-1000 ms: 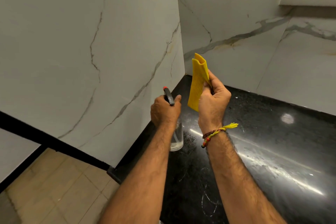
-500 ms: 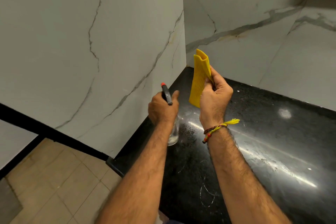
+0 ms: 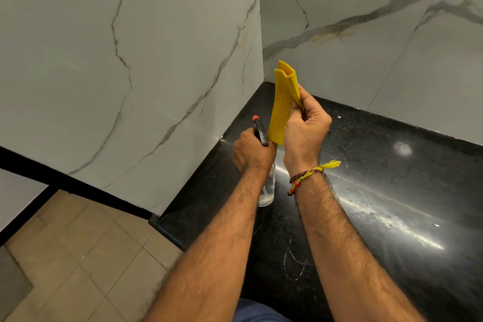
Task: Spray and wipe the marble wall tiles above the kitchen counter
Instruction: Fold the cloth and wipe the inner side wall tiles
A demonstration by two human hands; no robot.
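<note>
Black polished counter (image 3: 392,204) fills the lower right of the head view, meeting white marble wall tiles (image 3: 156,47) with grey veins at an inside corner. Beige floor tiles (image 3: 73,256) lie lower left, beyond the counter's end.

Nearest: both bare forearms reach forward over the counter. Faint whitish scuff marks (image 3: 292,259) show on the stone between them, and a bright streak of reflected light (image 3: 386,219) runs across the surface to the right.

Right wrist carries a threaded bracelet (image 3: 305,176) with a yellow tassel.

Left hand (image 3: 252,151): fingers curled round the neck of a clear spray bottle (image 3: 268,191), gripping it. Bottle body hangs below the fist, above the counter; contact with the counter cannot be judged. Black trigger head with an orange-red tip (image 3: 258,128) sticks up from the fist, angled toward the left-hand wall.

Right hand (image 3: 304,128): fingers and thumb closed on a yellow ribbed cloth (image 3: 283,102), folded lengthwise and held roughly upright. Cloth's lower edge sits just beside the bottle's trigger head; its upper end stands free in front of the wall corner, not touching the tiles.

Farthest: rear wall tile shows a broad grey-and-tan vein (image 3: 339,29) running diagonally.
</note>
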